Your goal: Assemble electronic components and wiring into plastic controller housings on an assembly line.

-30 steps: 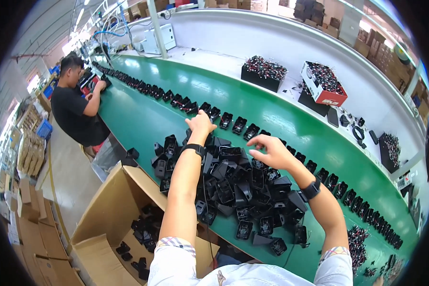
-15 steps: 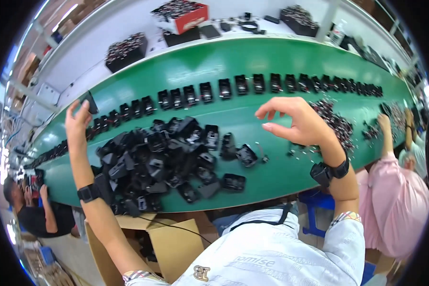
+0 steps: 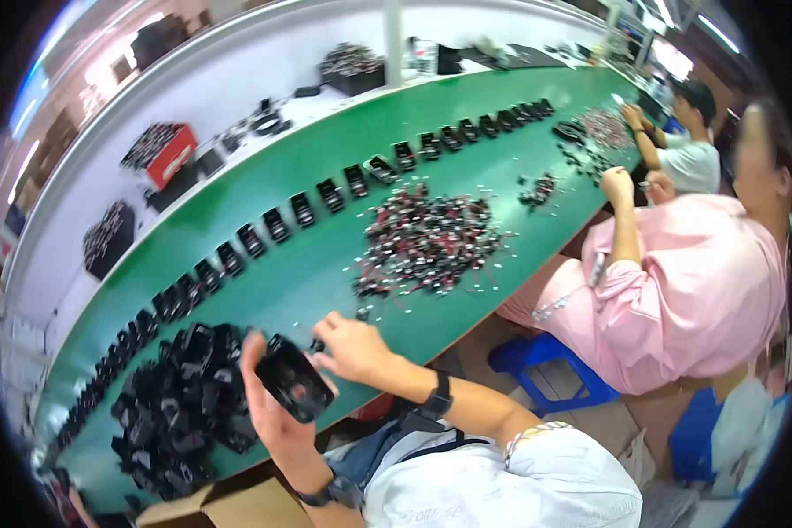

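My left hand [image 3: 277,418] is wrapped round a black plastic housing [image 3: 296,380], an open shallow shell with its hollow side facing up. Close to its right, my right hand [image 3: 357,349] has thumb and fingers pinched together on a small dark part [image 3: 318,345], too blurred to name. A heap of black housings [image 3: 180,400] lies to the left of my hands. Beyond my right hand spreads a loose pile of small black and silver parts with red wires [image 3: 427,238].
A long row of black housings [image 3: 275,224] runs along the green table [image 3: 326,264]. To the right sits a co-worker in pink [image 3: 678,282], near a blue stool [image 3: 550,374]. On the back shelf stands a red box of parts [image 3: 169,160]. An open carton [image 3: 246,506] is below the table edge.
The view has swung right. My left hand has come from the far-left row to the front with a black housing. My right hand, open before, is now pinched beside it.
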Available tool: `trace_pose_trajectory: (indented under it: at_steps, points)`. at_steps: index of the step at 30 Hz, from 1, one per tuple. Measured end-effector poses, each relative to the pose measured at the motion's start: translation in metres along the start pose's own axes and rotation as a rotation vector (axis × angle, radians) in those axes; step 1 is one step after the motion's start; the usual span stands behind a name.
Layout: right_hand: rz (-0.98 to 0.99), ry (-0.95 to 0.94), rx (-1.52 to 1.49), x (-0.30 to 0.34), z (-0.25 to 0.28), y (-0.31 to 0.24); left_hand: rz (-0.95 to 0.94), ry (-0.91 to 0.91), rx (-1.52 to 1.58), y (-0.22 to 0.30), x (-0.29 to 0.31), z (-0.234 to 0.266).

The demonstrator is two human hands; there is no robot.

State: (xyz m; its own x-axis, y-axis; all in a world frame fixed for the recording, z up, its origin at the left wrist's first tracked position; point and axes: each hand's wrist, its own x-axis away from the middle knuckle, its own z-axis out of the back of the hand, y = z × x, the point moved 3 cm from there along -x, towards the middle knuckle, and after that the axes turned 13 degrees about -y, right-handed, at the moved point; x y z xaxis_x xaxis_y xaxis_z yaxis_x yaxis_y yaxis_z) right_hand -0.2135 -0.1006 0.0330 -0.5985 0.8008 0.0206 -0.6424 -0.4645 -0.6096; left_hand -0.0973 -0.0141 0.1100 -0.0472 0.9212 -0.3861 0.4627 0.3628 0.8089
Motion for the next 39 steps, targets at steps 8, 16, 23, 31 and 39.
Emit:
trace_pose_trajectory:
  at_steps: [8,16,23,31,39]
  points:
    - [0.003,0.171,0.024,0.009,0.0,0.023,0.29,-0.115,0.347,-0.067,0.06,0.024]
    - [0.031,0.181,0.055,0.005,0.0,0.013,0.381,-0.159,0.357,-0.083,0.067,0.029]
    - [0.104,0.186,-0.121,0.016,0.009,0.021,0.386,-0.136,0.359,-0.095,0.053,0.038]
    - [0.064,0.297,-1.053,0.063,0.063,0.026,0.425,-0.156,0.492,-0.096,0.028,0.021]
    - [0.356,0.206,-0.526,0.061,0.068,0.006,0.411,-0.148,0.528,-0.106,0.029,0.02]
